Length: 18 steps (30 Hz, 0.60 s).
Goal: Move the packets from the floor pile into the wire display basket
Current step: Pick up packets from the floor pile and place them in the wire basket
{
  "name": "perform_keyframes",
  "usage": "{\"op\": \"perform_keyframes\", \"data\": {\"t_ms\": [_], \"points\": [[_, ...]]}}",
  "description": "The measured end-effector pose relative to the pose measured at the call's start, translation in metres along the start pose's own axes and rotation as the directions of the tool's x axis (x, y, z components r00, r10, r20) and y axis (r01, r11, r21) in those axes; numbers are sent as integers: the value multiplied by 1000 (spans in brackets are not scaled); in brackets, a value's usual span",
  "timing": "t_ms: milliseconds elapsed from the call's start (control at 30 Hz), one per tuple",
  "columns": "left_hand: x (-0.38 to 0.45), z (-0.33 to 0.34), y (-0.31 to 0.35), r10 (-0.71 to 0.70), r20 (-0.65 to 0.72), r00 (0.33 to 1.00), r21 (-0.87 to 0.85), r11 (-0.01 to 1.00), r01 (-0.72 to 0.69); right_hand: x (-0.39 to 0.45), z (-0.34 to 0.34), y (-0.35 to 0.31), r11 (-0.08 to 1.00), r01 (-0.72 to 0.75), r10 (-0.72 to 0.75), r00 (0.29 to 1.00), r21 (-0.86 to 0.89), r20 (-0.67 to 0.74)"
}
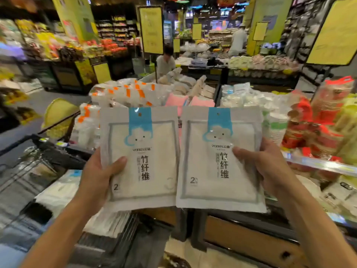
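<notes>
I hold two flat white packets with a blue cloud label upright, side by side, in front of me. My left hand (98, 175) grips the left packet (143, 163) at its lower left edge, thumb across the front. My right hand (270, 167) grips the right packet (218, 161) at its right edge, thumb on the front. More white packets (58, 192) lie lower left inside a dark wire basket (29, 171). The floor pile is not in view.
Behind the packets a display table carries orange-tagged white packs (127, 93), pink packs (175, 100) and clear-wrapped goods (241, 97). Red packages (313, 128) fill a shelf at the right. A wooden-fronted counter (251, 238) stands below. Two people (166, 62) work further back.
</notes>
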<state>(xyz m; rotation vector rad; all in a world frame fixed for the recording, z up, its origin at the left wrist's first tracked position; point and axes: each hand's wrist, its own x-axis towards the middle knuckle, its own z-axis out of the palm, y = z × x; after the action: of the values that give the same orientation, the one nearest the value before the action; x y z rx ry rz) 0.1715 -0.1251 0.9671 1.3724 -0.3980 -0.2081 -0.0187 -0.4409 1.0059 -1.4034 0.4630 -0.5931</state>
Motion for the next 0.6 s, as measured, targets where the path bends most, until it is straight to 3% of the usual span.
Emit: {"op": "perform_keyframes", "data": {"t_ms": [200, 600], "points": [[-63, -110, 31, 12, -207, 978, -10, 1000, -15, -15, 107, 10, 999, -32, 25, 970, 27, 243], [-154, -332, 60, -17, -503, 864, 27, 999, 36, -72, 351, 54, 990, -142, 130, 850, -15, 511]]}}
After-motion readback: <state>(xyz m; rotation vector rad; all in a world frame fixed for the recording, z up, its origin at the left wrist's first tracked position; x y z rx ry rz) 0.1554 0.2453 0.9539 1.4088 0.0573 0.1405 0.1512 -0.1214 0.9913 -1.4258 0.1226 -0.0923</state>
